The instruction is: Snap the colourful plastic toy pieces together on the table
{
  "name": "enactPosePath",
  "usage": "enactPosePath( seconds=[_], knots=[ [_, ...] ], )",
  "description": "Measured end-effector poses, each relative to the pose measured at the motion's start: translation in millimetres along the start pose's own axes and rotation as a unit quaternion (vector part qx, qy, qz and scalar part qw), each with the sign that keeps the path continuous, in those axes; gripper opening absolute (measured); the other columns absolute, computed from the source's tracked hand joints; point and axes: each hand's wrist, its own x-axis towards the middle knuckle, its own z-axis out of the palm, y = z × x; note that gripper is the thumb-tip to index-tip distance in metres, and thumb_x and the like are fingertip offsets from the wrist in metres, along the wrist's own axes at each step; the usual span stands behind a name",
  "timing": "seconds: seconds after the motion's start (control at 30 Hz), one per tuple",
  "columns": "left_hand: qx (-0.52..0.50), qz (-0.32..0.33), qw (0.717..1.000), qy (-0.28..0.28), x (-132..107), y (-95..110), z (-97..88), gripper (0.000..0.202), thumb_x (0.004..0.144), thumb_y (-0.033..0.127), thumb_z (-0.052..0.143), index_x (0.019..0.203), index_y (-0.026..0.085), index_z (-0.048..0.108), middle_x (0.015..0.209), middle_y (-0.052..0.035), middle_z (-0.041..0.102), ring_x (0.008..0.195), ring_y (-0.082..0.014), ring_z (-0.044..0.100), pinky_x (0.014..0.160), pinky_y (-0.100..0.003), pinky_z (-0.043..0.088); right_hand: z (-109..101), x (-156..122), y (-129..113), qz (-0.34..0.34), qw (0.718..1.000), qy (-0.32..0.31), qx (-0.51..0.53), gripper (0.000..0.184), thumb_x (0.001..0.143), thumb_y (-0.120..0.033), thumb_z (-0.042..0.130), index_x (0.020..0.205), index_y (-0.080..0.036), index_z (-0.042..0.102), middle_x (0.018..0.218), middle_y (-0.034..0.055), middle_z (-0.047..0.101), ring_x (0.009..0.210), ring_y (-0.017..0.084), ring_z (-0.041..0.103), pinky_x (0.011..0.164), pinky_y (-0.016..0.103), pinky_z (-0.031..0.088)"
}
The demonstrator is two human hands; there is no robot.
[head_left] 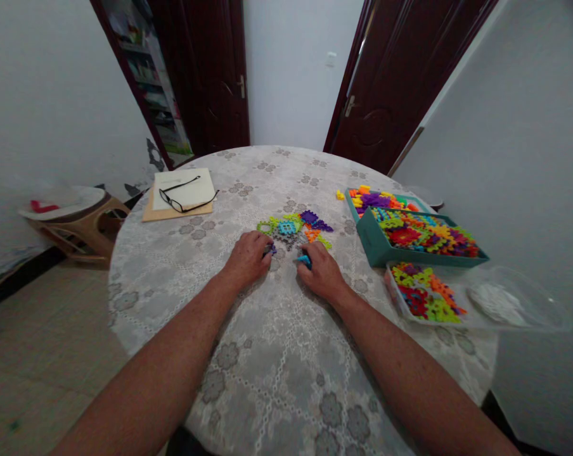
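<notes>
My left hand (249, 258) rests on the patterned cloth with its fingers curled around a small dark purple plastic piece (273, 249), mostly hidden by the fingers. Opposite it, my right hand (323, 271) is closed on a blue plastic piece (304, 260) that pokes out between thumb and fingers. Just beyond both hands lies a cluster of toothed interlocking pieces: a light blue square (287, 227), a green piece (264, 227), a purple piece (309, 217), an orange piece (311, 235) and some grey ones (286, 240). Whether these are joined I cannot tell.
To the right stand a teal box (374, 244) heaped with colourful pieces, its second tray (350, 204) behind, and a clear plastic container (395, 294) with more pieces beside its lid (543, 310). Black glasses (182, 206) lie on papers (160, 199) at left. The table (277, 380) is round.
</notes>
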Motion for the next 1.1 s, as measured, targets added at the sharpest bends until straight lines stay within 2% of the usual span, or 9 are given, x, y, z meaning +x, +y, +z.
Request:
enactPosePath(
  seconds=[0.1, 0.23, 0.33, 0.43, 0.53, 0.67, 0.83, 0.93, 1.1],
  knots=[
    [-0.019, 0.035, 0.999, 0.023, 1.1, 1.4, 3.1, 0.037, 0.086, 0.014, 0.062, 0.122, 0.019, 0.069, 0.128, -0.014, 0.068, 0.125, -0.0309, 0.059, 0.112, -0.051, 0.049, -2.9, 0.1, 1.5, 0.057, 0.996, 0.038, 0.062, 0.044, 0.085, -0.02, 0.055, 0.128, -0.018, 0.065, 0.116, 0.0117, 0.071, 0.107, 0.027, 0.066, 0.099, 0.039, 0.052],
    [-0.059, 0.106, 0.993, 0.008, 0.7, 11.7, 7.7, 0.039, 0.092, 0.017, 0.062, 0.131, 0.021, 0.067, 0.134, -0.0142, 0.068, 0.131, -0.0307, 0.059, 0.117, -0.053, 0.046, -8.6, -0.9, 1.9, 0.127, 0.986, 0.052, 0.095, 0.039, 0.091, -0.025, 0.054, 0.129, -0.02, 0.064, 0.104, 0.007, 0.075, 0.093, 0.025, 0.069, 0.09, 0.037, 0.053],
    [-0.114, 0.111, 0.987, -0.006, -1.4, 22.6, 6.7, 0.044, 0.099, 0.027, 0.063, 0.142, 0.021, 0.06, 0.135, -0.0138, 0.068, 0.126, -0.0282, 0.062, 0.113, -0.05, 0.049, -11.1, -3.6, -1.0, 0.08, 0.992, 0.015, 0.094, 0.038, 0.091, -0.024, 0.056, 0.128, -0.021, 0.064, 0.11, 0.008, 0.076, 0.097, 0.025, 0.07, 0.09, 0.036, 0.053],
    [-0.195, 0.092, 0.975, -0.054, -3.0, 33.7, 2.8, 0.052, 0.097, 0.034, 0.07, 0.145, 0.023, 0.056, 0.128, -0.0107, 0.071, 0.1, -0.0209, 0.07, 0.096, -0.04, 0.057, -12.3, -7.1, -6.6, 0.024, 0.996, -0.043, 0.077, 0.036, 0.089, -0.021, 0.059, 0.124, -0.022, 0.064, 0.113, 0.0089, 0.075, 0.1, 0.026, 0.069, 0.09, 0.035, 0.051],
    [-0.25, 0.063, 0.961, -0.098, -2.4, 40.8, 0.0, 0.042, 0.096, 0.035, 0.071, 0.135, 0.022, 0.063, 0.109, -0.0061, 0.074, 0.081, -0.0162, 0.068, 0.081, -0.032, 0.056, -13.7, -9.8, -12.3, 0.013, 0.996, -0.072, 0.057, 0.025, 0.09, -0.023, 0.064, 0.115, -0.022, 0.066, 0.106, 0.0074, 0.075, 0.096, 0.024, 0.067, 0.085, 0.032, 0.048],
    [-0.236, 0.049, 0.967, -0.081, -0.2, 39.4, 0.7, 0.029, 0.098, 0.038, 0.066, 0.12, 0.019, 0.069, 0.095, -0.0053, 0.073, 0.082, -0.0186, 0.068, 0.078, -0.032, 0.054, -22.7, -11.1, -19.0, 0.038, 0.996, -0.081, 0.015, 0.008, 0.094, -0.03, 0.066, 0.095, -0.022, 0.065, 0.089, 0.0041, 0.071, 0.084, 0.021, 0.062, 0.075, 0.028, 0.042],
    [-0.197, 0.056, 0.977, -0.065, 1.6, 31.2, 4.7, 0.034, 0.098, 0.038, 0.061, 0.124, 0.017, 0.068, 0.105, -0.0083, 0.071, 0.083, -0.0192, 0.067, 0.082, -0.035, 0.056, -62.7, -17.2, -28.6, 0.07, 0.996, -0.057, -0.013, 0.011, 0.094, -0.029, 0.065, 0.103, -0.022, 0.066, 0.089, 0.0037, 0.071, 0.082, 0.02, 0.062, 0.073, 0.028, 0.039],
    [-0.19, 0.07, 0.977, -0.06, 3.5, 28.1, 7.0, 0.036, 0.099, 0.039, 0.059, 0.126, 0.017, 0.068, 0.11, -0.0097, 0.07, 0.084, -0.0197, 0.067, 0.085, -0.036, 0.057, -99.9, -29.3, -28.4, 0.101, 0.995, 0.012, -0.009, 0.019, 0.095, -0.031, 0.062, 0.111, -0.022, 0.066, 0.092, 0.0034, 0.072, 0.084, 0.02, 0.064, 0.076, 0.028, 0.041],
    [-0.185, 0.096, 0.977, -0.053, 7.8, 23.3, 10.6, 0.036, 0.098, 0.045, 0.058, 0.12, 0.019, 0.069, 0.113, -0.0098, 0.071, 0.094, -0.0233, 0.068, 0.092, -0.04, 0.056, -158.8, -64.1, -6.0, 0.217, 0.963, 0.153, -0.056, 0.022, 0.093, -0.043, 0.062, 0.096, -0.022, 0.068, 0.087, 0.0028, 0.071, 0.078, 0.02, 0.062, 0.074, 0.03, 0.042]
  ],
)
